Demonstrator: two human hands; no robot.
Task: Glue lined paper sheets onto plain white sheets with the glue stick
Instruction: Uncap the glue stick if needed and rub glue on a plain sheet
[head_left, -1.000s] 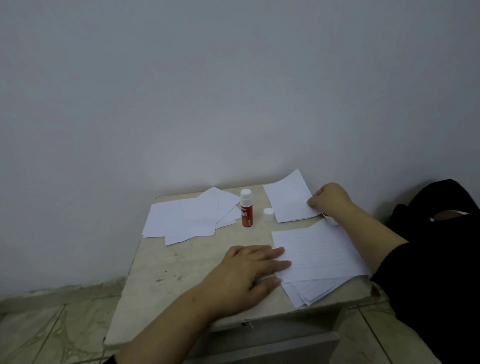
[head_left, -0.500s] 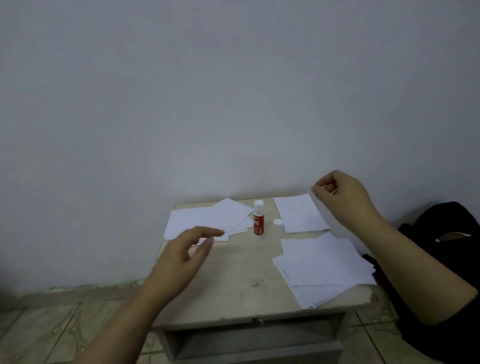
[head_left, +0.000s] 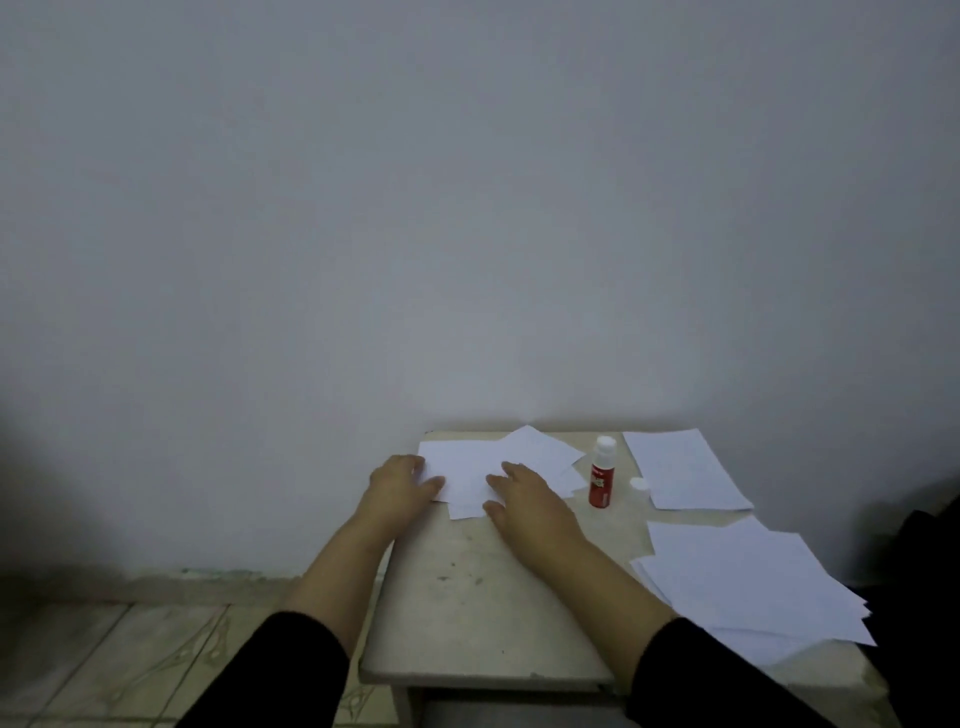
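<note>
Now flat, fingers straight, on the far-left paper pile (head_left: 467, 462): left hand (head_left: 397, 486) at its table-edge side, right hand (head_left: 530, 501) (previously raised) beside glue stick (head_left: 602, 480).

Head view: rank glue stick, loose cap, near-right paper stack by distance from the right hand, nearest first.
From the right hand:
1. Glue stick, upright, just to its right.
2. Loose cap, on the table past the stick.
3. Near-right paper stack, at the table's right edge.

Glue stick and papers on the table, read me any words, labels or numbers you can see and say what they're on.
Glue stick: light lettering on its red label, too small and blurred to read.
Paper piles: no readable writing visible.
No other text is visible.
</note>
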